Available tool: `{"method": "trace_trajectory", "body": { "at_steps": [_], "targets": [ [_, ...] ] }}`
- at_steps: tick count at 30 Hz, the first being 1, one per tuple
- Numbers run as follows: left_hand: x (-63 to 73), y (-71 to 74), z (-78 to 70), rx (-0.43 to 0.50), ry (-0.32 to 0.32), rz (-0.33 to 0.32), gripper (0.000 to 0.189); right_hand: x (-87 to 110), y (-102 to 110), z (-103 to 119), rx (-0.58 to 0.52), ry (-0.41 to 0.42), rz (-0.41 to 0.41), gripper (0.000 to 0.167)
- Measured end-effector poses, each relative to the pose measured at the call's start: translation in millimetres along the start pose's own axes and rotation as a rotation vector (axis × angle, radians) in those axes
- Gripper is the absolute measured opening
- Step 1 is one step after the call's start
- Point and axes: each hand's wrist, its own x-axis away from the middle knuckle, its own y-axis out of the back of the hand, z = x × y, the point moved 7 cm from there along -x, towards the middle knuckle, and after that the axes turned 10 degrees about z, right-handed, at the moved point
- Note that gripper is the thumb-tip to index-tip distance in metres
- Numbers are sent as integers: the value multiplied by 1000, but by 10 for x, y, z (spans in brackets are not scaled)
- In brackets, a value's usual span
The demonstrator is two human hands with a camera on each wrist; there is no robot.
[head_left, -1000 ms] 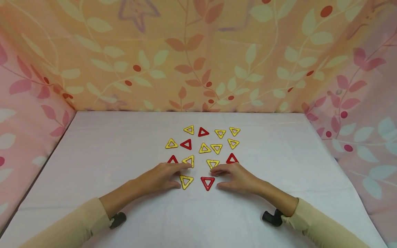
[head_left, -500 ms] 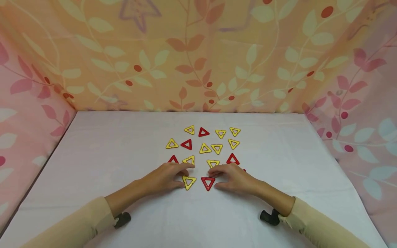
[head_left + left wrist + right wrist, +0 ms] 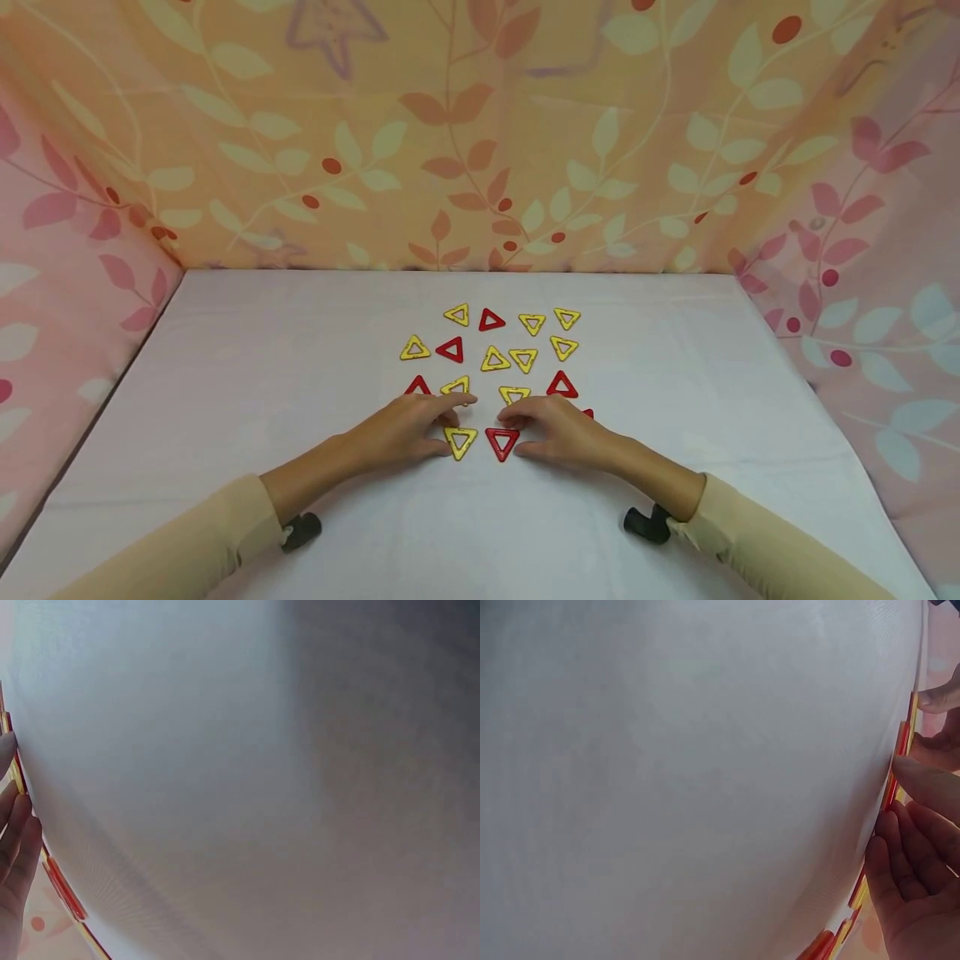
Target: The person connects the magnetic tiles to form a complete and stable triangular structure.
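Observation:
In the head view two hollow triangle tiles lie side by side near me, a small gap between them. My left hand (image 3: pixel 401 429) pinches the yellow triangle tile (image 3: pixel 461 454) by its left side, thumb at its lower edge and fingers at its upper corner. The red triangle tile (image 3: pixel 502 455) is between the thumb and fingers of my right hand (image 3: pixel 566 429). Both tiles lie flat, point toward me. The wrist views show the left hand (image 3: pixel 16 847) and right hand (image 3: pixel 922 862) only at the frame edge, with tile edges seen side-on.
Beyond the hands lie several yellow and red triangles, among them a red one (image 3: pixel 450 351) and a yellow one (image 3: pixel 495 367). The hands partly cover a few, such as a red triangle (image 3: pixel 417 386). White cloth (image 3: pixel 262 358) covers the table; patterned curtains (image 3: pixel 480 125) enclose it.
My left hand has slid right together with the yellow tile, narrowing the gap to the red one. My right hand has shifted slightly left and closed in on the red tile.

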Motion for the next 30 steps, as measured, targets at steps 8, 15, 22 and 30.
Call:
{"method": "trace_trajectory", "body": {
  "at_steps": [8,15,22,30],
  "targets": [
    [-20,18,-44,-20,-2,-12,70,-44,-6,42,26,-3,20,41],
    [-43,7,-59,-21,-1,-19,69,-86,-16,79,50,17,42,33],
    [-43,-5,-73,-31,10,-32,68,-105,-36,82,61,13,34,32],
    [-73,-23,-119,-20,-11,-24,68,-139,-51,132,75,17,28,31]
  ]
}}
